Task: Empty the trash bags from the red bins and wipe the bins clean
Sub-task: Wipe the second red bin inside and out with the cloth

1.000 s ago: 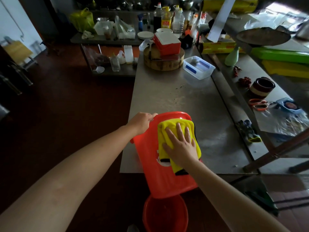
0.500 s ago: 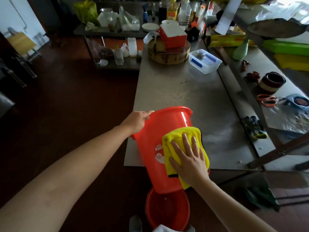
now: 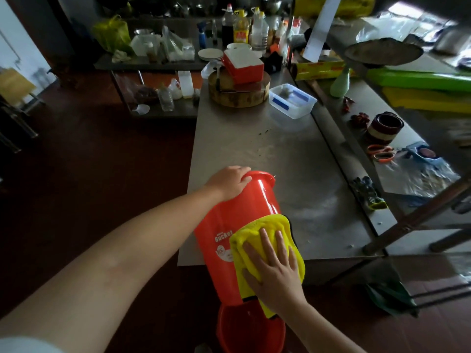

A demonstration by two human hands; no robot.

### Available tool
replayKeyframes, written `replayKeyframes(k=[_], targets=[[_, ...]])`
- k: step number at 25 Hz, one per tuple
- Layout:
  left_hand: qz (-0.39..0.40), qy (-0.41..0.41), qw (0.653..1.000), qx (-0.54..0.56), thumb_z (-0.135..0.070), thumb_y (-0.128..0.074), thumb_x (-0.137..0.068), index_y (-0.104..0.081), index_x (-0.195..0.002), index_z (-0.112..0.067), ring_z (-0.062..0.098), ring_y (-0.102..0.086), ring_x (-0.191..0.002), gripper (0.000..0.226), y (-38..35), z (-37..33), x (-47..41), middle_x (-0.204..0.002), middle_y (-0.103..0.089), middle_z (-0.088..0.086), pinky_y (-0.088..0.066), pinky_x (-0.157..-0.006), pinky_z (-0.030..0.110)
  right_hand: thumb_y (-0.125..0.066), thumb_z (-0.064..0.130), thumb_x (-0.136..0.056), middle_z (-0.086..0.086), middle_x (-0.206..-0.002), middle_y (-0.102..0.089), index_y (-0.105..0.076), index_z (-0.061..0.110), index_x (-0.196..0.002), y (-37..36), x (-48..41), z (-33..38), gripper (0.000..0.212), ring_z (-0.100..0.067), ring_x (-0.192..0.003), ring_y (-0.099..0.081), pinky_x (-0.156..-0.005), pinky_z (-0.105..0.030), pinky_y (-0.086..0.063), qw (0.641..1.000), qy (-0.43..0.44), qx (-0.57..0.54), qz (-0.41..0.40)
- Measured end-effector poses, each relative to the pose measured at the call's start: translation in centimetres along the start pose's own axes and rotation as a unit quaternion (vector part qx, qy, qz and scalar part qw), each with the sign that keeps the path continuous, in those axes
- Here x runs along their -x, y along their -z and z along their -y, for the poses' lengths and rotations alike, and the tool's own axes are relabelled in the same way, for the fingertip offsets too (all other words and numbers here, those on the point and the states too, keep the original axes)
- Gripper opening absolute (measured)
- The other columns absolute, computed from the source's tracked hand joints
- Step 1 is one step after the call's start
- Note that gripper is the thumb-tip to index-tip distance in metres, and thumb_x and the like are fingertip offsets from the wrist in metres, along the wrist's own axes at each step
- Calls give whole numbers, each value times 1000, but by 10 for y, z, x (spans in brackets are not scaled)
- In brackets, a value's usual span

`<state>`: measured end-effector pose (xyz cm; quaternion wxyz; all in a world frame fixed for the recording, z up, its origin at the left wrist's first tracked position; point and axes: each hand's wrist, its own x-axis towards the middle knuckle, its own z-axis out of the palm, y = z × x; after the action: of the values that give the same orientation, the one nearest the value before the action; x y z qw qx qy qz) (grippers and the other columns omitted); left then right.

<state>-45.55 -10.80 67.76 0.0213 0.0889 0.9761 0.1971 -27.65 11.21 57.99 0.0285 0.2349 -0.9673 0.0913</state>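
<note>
On the near edge of the steel table point(image 3: 280, 154) leans the red bucket point(image 3: 224, 225), likely light, stiff, slick: left hand point(image 3: 229, 182) grips its rim, the surest hold; right hand point(image 3: 276, 268), fingers straight, presses a yellow cloth point(image 3: 272, 224) to its wall.

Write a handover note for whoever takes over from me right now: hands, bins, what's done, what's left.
Left hand grips the rim of the red bin, which lies tilted over the table's near edge.
Right hand presses the yellow cloth flat on the bin's side.
A second red bin stands on the floor below.
Done: no bag shows on either bin; outside wiping is under way.
Left: finish this bin's outside, wipe its inside (hidden here), then the floor bin.
</note>
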Motion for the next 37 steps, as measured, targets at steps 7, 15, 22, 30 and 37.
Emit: replayKeyframes(k=[7, 15, 22, 30, 37], targets=[[-5, 75, 997, -23, -37, -43, -106, -63, -119, -11, 35, -59, -116, 35, -15, -15, -25, -123, -63, 14, -47, -92, 42, -27, 76, -96, 8, -169, 5, -12, 56, -154, 0, -6, -5, 64, -35, -155, 9, -115, -65, -26, 999, -22, -32, -4], [-47, 17, 982, 184, -21, -53, -104, -63, -129, -8, 26, -62, -116, 30, -16, -6, -3, -126, -67, 12, -39, -91, 21, -22, 76, -93, 9, -167, 19, -1, 58, -153, 35, -84, -34, 66, -35, -152, 21, -117, -67, -16, 998, -66, 6, -9], [-29, -22, 998, 53, -15, -49, -103, -52, -145, -14, 28, -58, -118, 42, -7, 30, -5, -130, -61, 10, -44, -99, 32, -29, 72, -92, 5, -168, 15, -10, 52, -154, 31, -139, -19, 68, -38, -151, 21, -116, -72, -8, 998, -28, 45, 27], [14, -7, 1000, 6, -9, -42, -105, -32, -157, -21, 26, -55, -126, 54, -5, 53, 1, -143, -53, 7, -47, -104, 37, -28, 76, -92, 7, -168, 12, -3, 52, -156, 25, -167, -12, 73, -36, -153, 18, -118, -69, -3, 999, 3, 43, 26], [29, 11, 999, -15, -1, -41, -102, -27, -158, -25, 27, -59, -112, 62, -5, 53, -3, -128, -56, 7, -48, -95, 35, -26, 86, -85, 19, -167, 10, 2, 63, -150, 28, -169, -59, 74, -25, -154, 15, -120, -59, -13, 999, -30, -30, 9]])
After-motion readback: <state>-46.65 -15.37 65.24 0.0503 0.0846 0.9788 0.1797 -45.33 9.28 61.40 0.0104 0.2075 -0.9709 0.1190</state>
